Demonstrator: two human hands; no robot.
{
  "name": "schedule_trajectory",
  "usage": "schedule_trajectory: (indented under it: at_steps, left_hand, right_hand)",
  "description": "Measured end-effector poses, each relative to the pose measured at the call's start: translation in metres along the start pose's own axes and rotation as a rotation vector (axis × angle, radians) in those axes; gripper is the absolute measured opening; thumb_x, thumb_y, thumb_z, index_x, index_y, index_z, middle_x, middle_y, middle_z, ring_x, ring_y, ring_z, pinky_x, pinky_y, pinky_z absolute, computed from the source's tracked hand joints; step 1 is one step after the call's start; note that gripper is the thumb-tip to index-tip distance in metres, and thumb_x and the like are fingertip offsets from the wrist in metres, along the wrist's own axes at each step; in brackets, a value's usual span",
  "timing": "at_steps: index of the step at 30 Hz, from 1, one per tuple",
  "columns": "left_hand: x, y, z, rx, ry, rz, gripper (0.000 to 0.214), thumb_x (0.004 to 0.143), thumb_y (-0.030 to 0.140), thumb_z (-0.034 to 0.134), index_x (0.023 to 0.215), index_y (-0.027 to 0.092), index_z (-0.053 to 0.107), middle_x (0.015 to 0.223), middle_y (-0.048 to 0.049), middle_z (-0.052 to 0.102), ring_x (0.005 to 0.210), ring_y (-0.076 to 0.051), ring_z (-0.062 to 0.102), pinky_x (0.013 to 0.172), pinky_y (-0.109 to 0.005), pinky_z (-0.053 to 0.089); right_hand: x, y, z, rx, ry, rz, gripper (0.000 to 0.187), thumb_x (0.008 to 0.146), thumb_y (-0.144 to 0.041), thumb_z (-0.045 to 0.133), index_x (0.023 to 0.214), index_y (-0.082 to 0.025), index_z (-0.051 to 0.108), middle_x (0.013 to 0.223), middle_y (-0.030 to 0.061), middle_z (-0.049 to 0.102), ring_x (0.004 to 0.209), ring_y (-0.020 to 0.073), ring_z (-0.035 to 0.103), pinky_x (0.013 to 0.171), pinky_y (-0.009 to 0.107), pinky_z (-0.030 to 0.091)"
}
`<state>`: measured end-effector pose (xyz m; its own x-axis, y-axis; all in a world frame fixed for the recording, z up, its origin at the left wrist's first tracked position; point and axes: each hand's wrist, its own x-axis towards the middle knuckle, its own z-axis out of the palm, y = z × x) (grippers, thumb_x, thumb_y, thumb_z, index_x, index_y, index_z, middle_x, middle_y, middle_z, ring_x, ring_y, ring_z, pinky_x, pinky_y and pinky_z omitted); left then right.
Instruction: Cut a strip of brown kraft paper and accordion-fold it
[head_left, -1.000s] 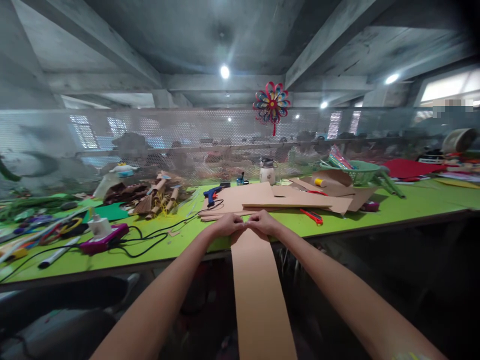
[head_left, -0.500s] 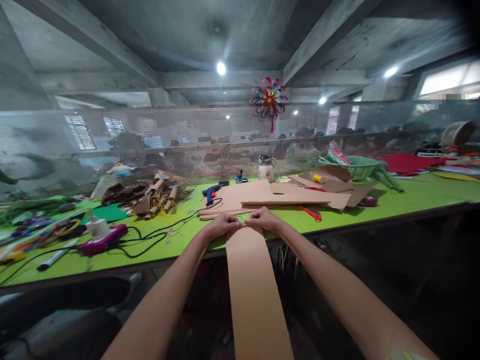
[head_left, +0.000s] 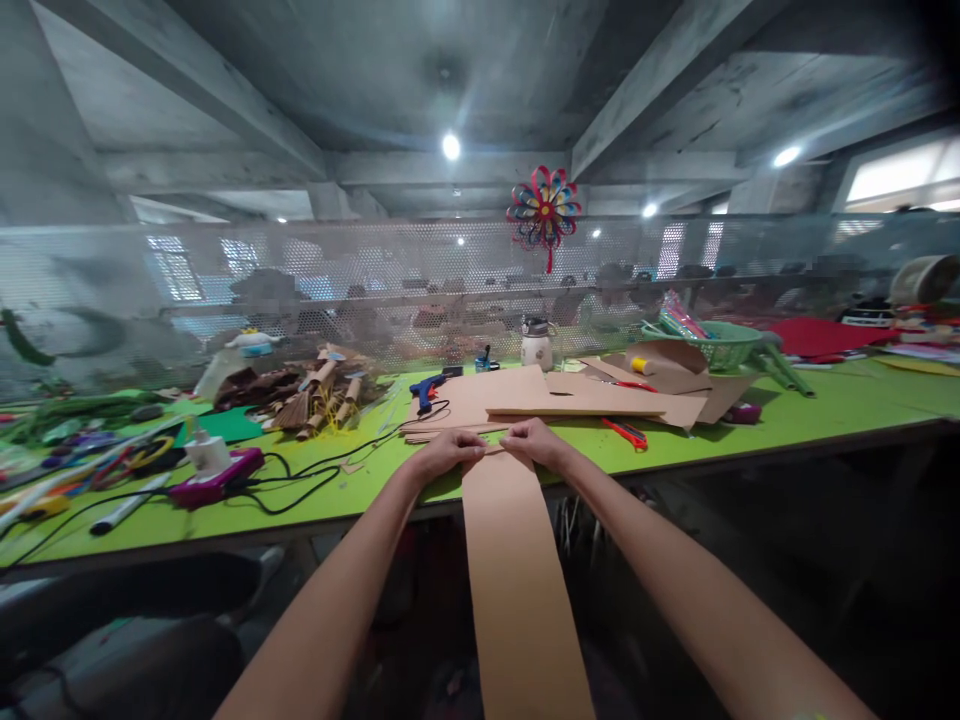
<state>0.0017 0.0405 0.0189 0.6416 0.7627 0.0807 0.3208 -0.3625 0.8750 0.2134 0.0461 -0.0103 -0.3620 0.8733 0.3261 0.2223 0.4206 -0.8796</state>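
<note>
A long strip of brown kraft paper (head_left: 517, 580) hangs from the table's front edge down toward me. My left hand (head_left: 448, 455) pinches the left corner of its far end, which looks narrowly folded over. My right hand (head_left: 536, 443) pinches the same end at the right corner, fingers closed. Just beyond my hands lie stacked brown sheets (head_left: 480, 392) and a long folded brown piece (head_left: 574, 408). A blue glue gun (head_left: 426, 390) rests on the stack's left side. Red-handled scissors (head_left: 626, 434) lie to the right of my right hand.
On the left of the green table (head_left: 300, 505) are a purple power strip (head_left: 217, 483) with black cords and a heap of brown paper rolls (head_left: 322, 395). Toward the back stand a white bottle (head_left: 536, 345) and a green basket (head_left: 724, 345). A perforated screen (head_left: 420, 290) runs behind.
The view has shifted slightly, so everything sits a little lower and farther right. Both hands keep their pinch on the paper's end, with barely any movement.
</note>
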Motion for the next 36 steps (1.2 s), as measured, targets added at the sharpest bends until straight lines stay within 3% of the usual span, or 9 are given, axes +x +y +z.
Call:
schedule_trajectory:
  at_steps: [5,8,12,19,22,24,29,32,36]
  left_hand:
    - [0.000,-0.002,0.001,-0.026,0.098,-0.015,0.044,0.065,0.047,0.068,0.087,0.009,0.066,0.061,0.0002,0.053,0.056,-0.009,0.042,0.056,-0.022,0.033]
    - [0.001,-0.004,0.003,0.015,0.197,-0.007,0.042,0.064,0.050,0.067,0.076,0.010,0.064,0.057,0.0013,0.051,0.053,-0.009,0.041,0.055,-0.023,0.032]
    - [0.002,-0.005,0.002,0.057,0.216,0.014,0.041,0.067,0.052,0.063,0.065,0.011,0.060,0.054,0.0012,0.050,0.051,-0.009,0.041,0.054,-0.023,0.031]
    - [0.004,-0.005,0.000,0.205,0.398,-0.032,0.046,0.068,0.057,0.059,0.055,0.014,0.051,0.049,0.0040,0.041,0.047,-0.007,0.032,0.048,-0.023,0.023]
    - [0.002,-0.002,-0.001,0.092,0.362,-0.005,0.046,0.067,0.056,0.061,0.054,0.015,0.046,0.050,0.0051,0.038,0.047,-0.006,0.029,0.048,-0.022,0.021]
    - [0.000,0.000,-0.001,-0.004,0.317,0.017,0.046,0.068,0.055,0.063,0.055,0.015,0.044,0.051,0.0057,0.036,0.047,-0.006,0.028,0.048,-0.022,0.020]
    - [-0.003,0.004,0.003,-0.305,0.202,0.052,0.043,0.067,0.049,0.068,0.058,0.015,0.044,0.054,0.0053,0.038,0.050,-0.006,0.034,0.051,-0.021,0.026]
    - [-0.006,0.011,0.008,-0.439,0.142,0.035,0.044,0.063,0.051,0.071,0.062,0.014,0.048,0.058,0.0023,0.046,0.054,-0.008,0.043,0.055,-0.022,0.033]
    - [-0.013,0.024,0.019,-0.463,0.092,0.031,0.051,0.057,0.057,0.073,0.075,0.012,0.058,0.067,-0.0038,0.056,0.060,-0.012,0.051,0.058,-0.025,0.038]
  right_hand:
    - [-0.002,-0.004,-0.002,0.008,0.007,0.014,0.034,0.067,-0.045,0.059,0.059,-0.012,0.056,0.050,-0.0042,0.043,0.049,0.0065,0.033,0.047,0.020,0.025]
    - [-0.001,-0.006,-0.001,-0.079,0.145,0.018,0.034,0.064,-0.045,0.061,0.057,-0.012,0.058,0.050,-0.0031,0.045,0.050,0.0073,0.035,0.047,0.021,0.027]
    - [0.000,-0.005,-0.001,-0.078,0.326,0.071,0.035,0.057,-0.046,0.066,0.049,-0.014,0.053,0.046,-0.0032,0.043,0.047,0.0072,0.034,0.045,0.022,0.026]
    - [-0.004,-0.008,-0.003,0.074,0.379,0.051,0.045,0.058,-0.055,0.067,0.048,-0.015,0.049,0.044,-0.0041,0.041,0.044,0.0062,0.031,0.044,0.022,0.025]
    - [-0.007,-0.016,-0.004,0.239,0.336,0.061,0.049,0.060,-0.056,0.069,0.045,-0.017,0.043,0.041,-0.0058,0.036,0.040,0.0053,0.028,0.042,0.022,0.025]
    - [-0.009,-0.022,-0.005,0.432,0.271,0.093,0.047,0.063,-0.056,0.068,0.049,-0.016,0.047,0.042,-0.0042,0.042,0.040,0.0072,0.036,0.043,0.023,0.031]
    - [-0.016,-0.036,-0.008,0.773,0.039,0.009,0.038,0.068,-0.042,0.070,0.095,-0.017,0.065,0.086,0.0055,0.067,0.074,0.0165,0.061,0.067,0.028,0.048]
    - [-0.022,-0.047,-0.005,0.731,-0.182,-0.054,0.050,0.063,-0.027,0.076,0.111,-0.020,0.062,0.100,0.0067,0.065,0.081,0.0167,0.062,0.073,0.028,0.049]
    - [-0.034,-0.074,0.000,0.553,-0.268,-0.174,0.032,0.067,-0.027,0.075,0.095,-0.015,0.069,0.085,0.0061,0.065,0.075,0.0157,0.060,0.069,0.027,0.049]
